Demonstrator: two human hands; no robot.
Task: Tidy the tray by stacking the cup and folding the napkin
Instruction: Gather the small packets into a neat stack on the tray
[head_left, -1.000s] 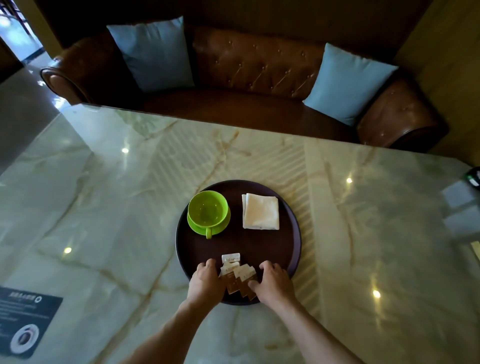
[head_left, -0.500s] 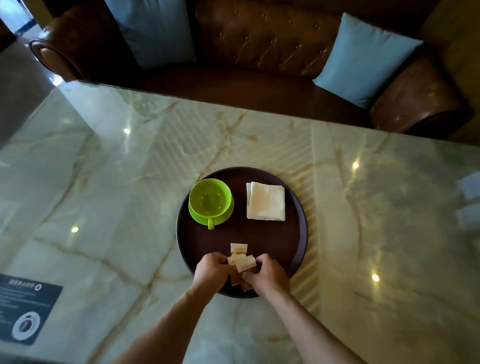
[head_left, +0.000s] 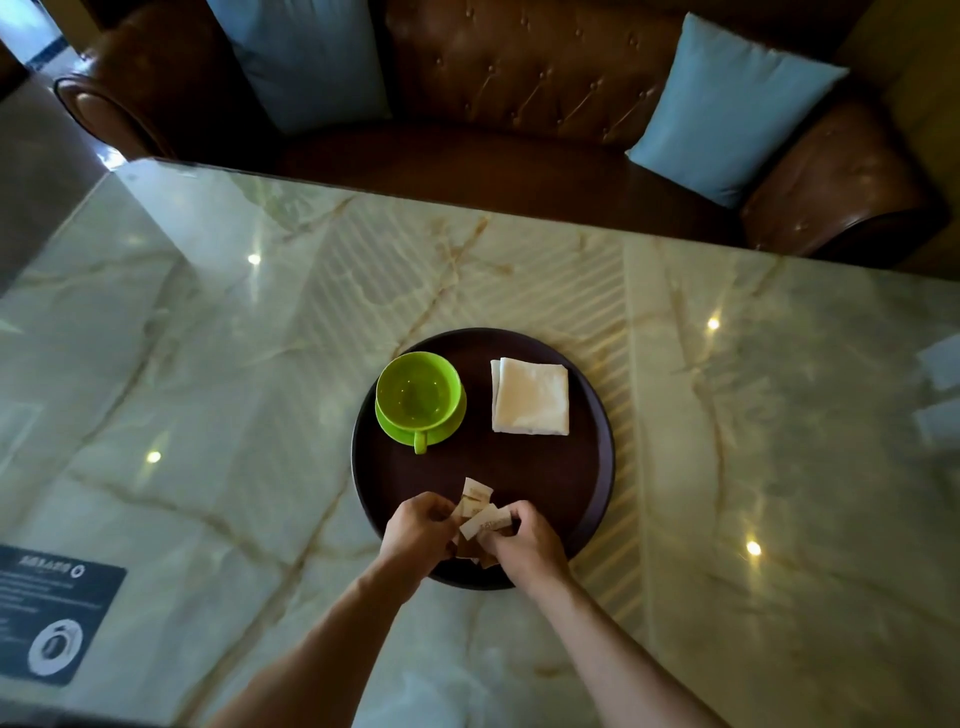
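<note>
The small packets (head_left: 480, 517) are pinched between both hands, left hand (head_left: 415, 535) and right hand (head_left: 524, 545), over the tray (head_left: 592, 467), seemingly to be gathered into one neat pile.

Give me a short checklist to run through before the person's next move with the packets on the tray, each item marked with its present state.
1. Both hands on the packets: ok. The left hand and right hand pinch them from either side.
2. All packets gathered: cannot tell. Some lie hidden under the hands.
3. Packets over the tray, not the table: ok.
4. Cup on its saucer: ok, upright, handle toward the person.
5. Napkin folded: ok, a flat square to the right of the cup, apart from it.
6. Free space on the tray between hands and cup: ok.
</note>
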